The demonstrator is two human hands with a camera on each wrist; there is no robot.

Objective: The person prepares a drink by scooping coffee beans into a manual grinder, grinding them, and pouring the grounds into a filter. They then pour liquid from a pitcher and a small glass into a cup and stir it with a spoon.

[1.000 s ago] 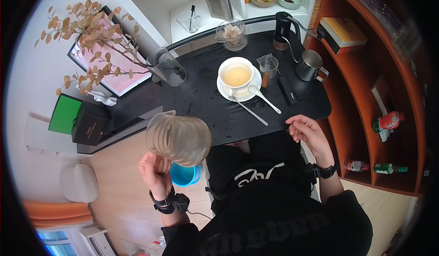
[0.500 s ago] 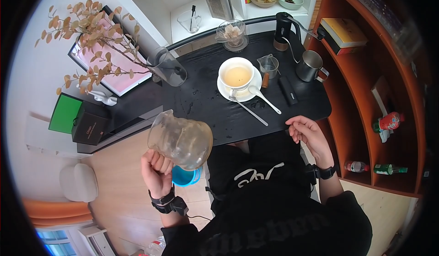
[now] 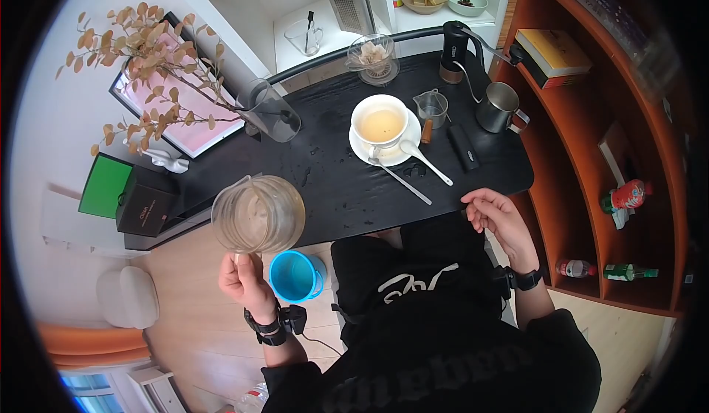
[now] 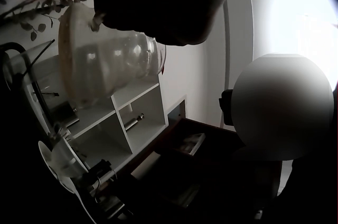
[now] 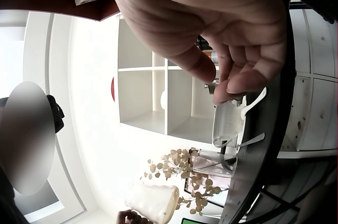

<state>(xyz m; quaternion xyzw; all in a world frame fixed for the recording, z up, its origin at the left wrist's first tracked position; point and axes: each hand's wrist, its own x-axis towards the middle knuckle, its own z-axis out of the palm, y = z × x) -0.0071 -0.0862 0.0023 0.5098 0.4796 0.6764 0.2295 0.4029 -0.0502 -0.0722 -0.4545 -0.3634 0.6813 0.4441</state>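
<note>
My left hand (image 3: 247, 284) grips the handle of a glass carafe (image 3: 262, 214) in the head view, holding it raised at the table's left front edge. The glass looks cloudy and faintly brownish. In the left wrist view the carafe (image 4: 105, 58) shows beside the dark outline of the hand. My right hand (image 3: 498, 217) hangs with loosely bent fingers by the front right edge, holding nothing. Nearest to it are a white ceramic spoon (image 3: 432, 168) and a thin metal spoon (image 3: 406, 184). Behind them a white cup (image 3: 380, 107) of pale yellowish liquid stands on a saucer (image 3: 360, 147).
A blue bucket (image 3: 295, 276) stands below the carafe. On the black table are a glass dripper (image 3: 373, 59), a small glass pitcher (image 3: 432, 107), a black grinder (image 3: 454, 51), a steel jug (image 3: 502, 107) and a vase (image 3: 277, 114) with dry branches. A wooden bookshelf (image 3: 546, 184) flanks the right.
My left hand has shifted the carafe leftward and turned it, with its rim swinging round. More of the blue bucket shows now. My right hand stays where it was.
</note>
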